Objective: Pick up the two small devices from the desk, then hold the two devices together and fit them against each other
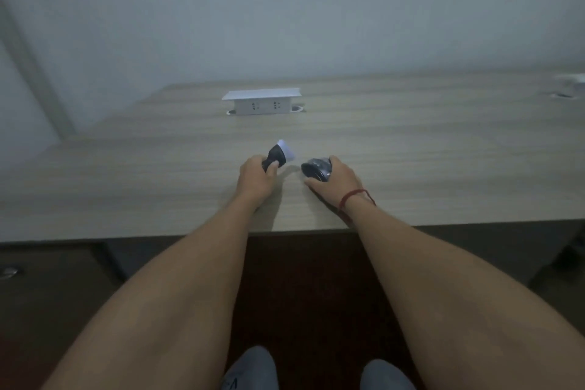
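Two hands work near the counter (411,142) edge: left hand (254,179) grips a brush (280,155) by its stiff handle; right hand (337,177) holds a mouse (316,169), probably light, smooth.

Bare forearms without sleeves, a red string bracelet (356,195) on the right wrist, grey trousers (250,370)
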`<state>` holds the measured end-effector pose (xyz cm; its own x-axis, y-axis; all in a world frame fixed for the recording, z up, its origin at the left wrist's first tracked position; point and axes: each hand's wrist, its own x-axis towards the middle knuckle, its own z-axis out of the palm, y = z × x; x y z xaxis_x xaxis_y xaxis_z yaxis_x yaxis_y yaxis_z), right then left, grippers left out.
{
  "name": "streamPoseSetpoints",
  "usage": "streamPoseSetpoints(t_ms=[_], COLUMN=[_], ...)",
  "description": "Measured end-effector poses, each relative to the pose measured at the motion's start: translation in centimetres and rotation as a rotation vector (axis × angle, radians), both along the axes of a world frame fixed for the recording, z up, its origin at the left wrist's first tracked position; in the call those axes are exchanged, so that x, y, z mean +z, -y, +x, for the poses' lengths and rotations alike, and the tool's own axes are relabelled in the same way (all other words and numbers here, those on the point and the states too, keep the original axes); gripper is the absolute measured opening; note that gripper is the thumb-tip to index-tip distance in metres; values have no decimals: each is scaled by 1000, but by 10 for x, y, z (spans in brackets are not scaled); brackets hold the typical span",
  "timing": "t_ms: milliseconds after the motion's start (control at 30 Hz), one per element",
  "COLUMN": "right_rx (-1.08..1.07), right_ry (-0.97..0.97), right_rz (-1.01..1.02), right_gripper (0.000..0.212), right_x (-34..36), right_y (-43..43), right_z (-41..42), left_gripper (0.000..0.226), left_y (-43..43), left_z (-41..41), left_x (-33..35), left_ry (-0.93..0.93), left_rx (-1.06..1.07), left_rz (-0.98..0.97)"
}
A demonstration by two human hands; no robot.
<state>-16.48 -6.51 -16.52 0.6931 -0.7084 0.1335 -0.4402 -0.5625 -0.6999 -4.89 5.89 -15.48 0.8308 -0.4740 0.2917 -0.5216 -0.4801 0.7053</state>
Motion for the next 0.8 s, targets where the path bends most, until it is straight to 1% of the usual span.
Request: streamPoseSetpoints(t_ms=[67,167,233,300,367,400,467,533,700,800], right_rx=[6,17,22,15,11,12,15,12,21,20], right_ry=[-28,-42,-41,-26,-12,-10,-9,-5,5,10], right_rz=[-4,-6,-11,-4,10,12,1,-9,-14,-15], right_gripper=[66,68,71,71,71,69,63,61,55,59], right_x=[2,7,6,4,4,3,3,3,0,-2], right_y=[0,4,4,5,6,7,9,9,11,13], right_z=[2,9,13,15,16,17,17,17,21,22], left_gripper=[27,38,48,54,52,48,34,26,29,36], left_y=[-2,5,12,20,28,32,39,45,61,65], left_z=[-1,6,7,5,5,6,8,7,4,5], left_x=[6,18,27,35,41,42,41,39,30,28], left_ry=[27,49,20,-47,-158,-204,-251,-283,-314,-373], left_rx=[-24,-50,-45,-45,-73,-85,-106,-108,-107,-73], left_rz=[-29,-76,-121,-169,-220,-234,-232,-230,-287,-367])
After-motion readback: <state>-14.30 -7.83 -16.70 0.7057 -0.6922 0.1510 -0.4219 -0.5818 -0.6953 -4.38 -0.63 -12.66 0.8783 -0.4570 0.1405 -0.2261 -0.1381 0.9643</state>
